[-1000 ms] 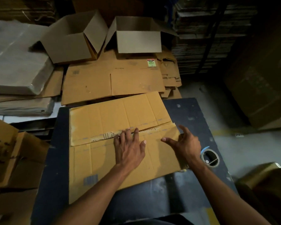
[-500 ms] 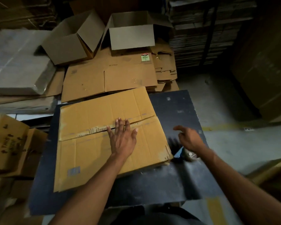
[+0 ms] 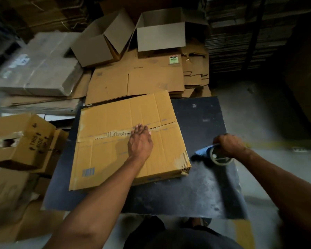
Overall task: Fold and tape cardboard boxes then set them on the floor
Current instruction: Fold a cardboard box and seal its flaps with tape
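On the box (image 3: 127, 141), the left hand (image 3: 140, 142) lies flat pinning the flap seam closed, while just beside it the right hand (image 3: 229, 145) grips the tape roll (image 3: 220, 156), likely for sealing.

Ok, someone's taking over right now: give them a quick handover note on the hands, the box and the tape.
Left hand: flat, pressing the flaps of the box closed at the centre seam.
Right hand: grips the tape roll on the dark table, right of the box.
Done: flaps folded shut.
Left: tape the seam, then set the box on the floor. Two open boxes stand behind on flat cardboard.
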